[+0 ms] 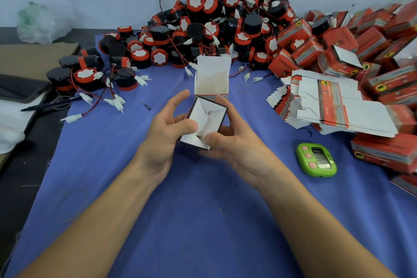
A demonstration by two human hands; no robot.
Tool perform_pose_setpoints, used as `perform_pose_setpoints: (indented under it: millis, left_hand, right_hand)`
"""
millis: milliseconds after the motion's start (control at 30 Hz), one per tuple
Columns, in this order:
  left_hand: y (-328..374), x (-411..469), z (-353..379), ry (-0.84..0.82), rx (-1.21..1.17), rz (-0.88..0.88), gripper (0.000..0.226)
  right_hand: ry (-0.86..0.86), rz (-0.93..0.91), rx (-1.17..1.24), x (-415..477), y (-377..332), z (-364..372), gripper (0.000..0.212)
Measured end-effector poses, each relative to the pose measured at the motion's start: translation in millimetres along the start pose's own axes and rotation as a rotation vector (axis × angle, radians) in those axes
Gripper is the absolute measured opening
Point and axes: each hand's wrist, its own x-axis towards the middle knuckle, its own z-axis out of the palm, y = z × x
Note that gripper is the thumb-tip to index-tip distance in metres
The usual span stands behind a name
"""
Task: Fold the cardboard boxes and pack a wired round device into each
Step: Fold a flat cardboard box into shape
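I hold a small cardboard box (208, 117) over the blue cloth, its open mouth facing me and its white lid flap standing up at the far side. My left hand (168, 126) grips the box's left wall, thumb on the near inner flap. My right hand (228, 140) cups its right side and underside, thumb pressing the near flap. A big heap of black-and-red wired round devices (216, 22) lies beyond the box. A stack of flat unfolded boxes (327, 106) sits to the right.
Packed red boxes (370, 38) pile up at the right and back right. A green timer (317, 159) lies on the blue cloth (158, 210) near my right wrist. At the left lie a pen (52, 104), brown cardboard (29, 58) and a plastic bag (38, 22).
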Motion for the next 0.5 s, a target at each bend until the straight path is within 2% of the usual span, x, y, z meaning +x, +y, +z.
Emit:
perform_pose_setpoints:
  millis: [67,133,300,400,500]
  left_hand:
    - [-4.3,-0.4,2.2,0.102,0.179,0.064,0.071]
    - [-7.4,-0.5,1.4,0.129,0.293,0.091,0.070]
    - [-7.2,2.9,-5.5,0.173,0.322,0.101,0.073]
    - [-10.3,1.4,-2.7,0.187,0.375,0.133,0.079]
    - [-11.8,0.5,-0.4,0.211,0.461,0.197,0.077]
  right_hand:
    - [0.026,-0.035,-0.095,0.1,0.1,2.0,0.082]
    - [0.073,-0.064,-0.193,0.5,2.6,6.0,0.082]
    - [0.101,-0.133,-0.145,1.2,5.0,8.0,0.068]
    - [0.223,-0.053,-0.354,0.9,6.7,10.4,0.067]
    - [0.308,-0.028,-0.514,-2.1,7.2,16.8,0.052]
